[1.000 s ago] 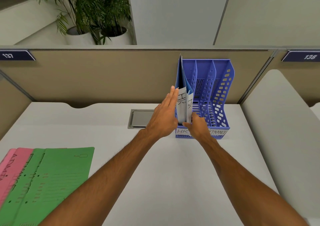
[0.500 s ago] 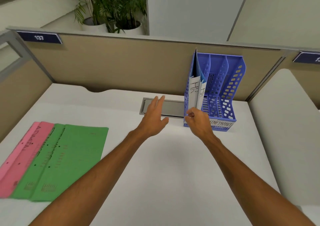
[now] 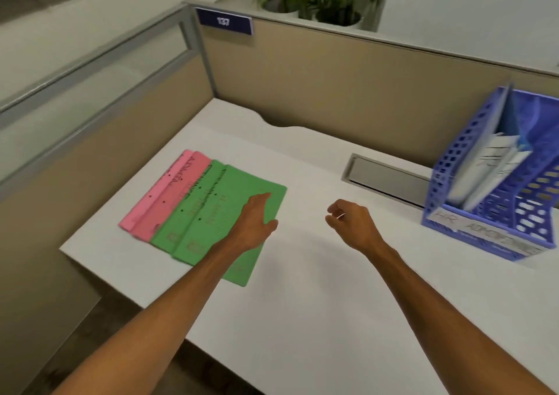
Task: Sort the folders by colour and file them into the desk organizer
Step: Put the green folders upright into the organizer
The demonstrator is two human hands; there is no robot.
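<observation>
- Two green folders (image 3: 230, 213) lay flat on the white desk (image 3: 302, 319) at the left, overlapping one another, with two pink folders (image 3: 163, 195) tucked partly beneath them on the far-left side.
- We noted the blue desk organizer (image 3: 490, 213) at the far right, against the partition (image 3: 332, 92), well apart from the stack. Its leftmost slot, labelled HR, held blue folders (image 3: 487, 167) standing tilted; the other slots showed nothing that we could make out, and blur prevented a closer check.
- We found the left hand (image 3: 254, 222) over the right part of the top green folder, fingers extended and close together, thumb apart, holding nothing. Whether the palm touched the cover could not be told.
- We found the right hand (image 3: 351, 222) above bare desk between the stack and the organizer, fingers loosely curled inward and empty.
- We judged the blue sorting done and the green folders next in hand.
- We judged the folders light, thin card: flexible, prone to sag if lifted by one corner, and smooth enough to slide over one another.
- We recommended taking hold along the near-right free edge of the top green folder, thumb beneath and fingers above, with the second hand supporting the spine side before standing it in a slot.
</observation>
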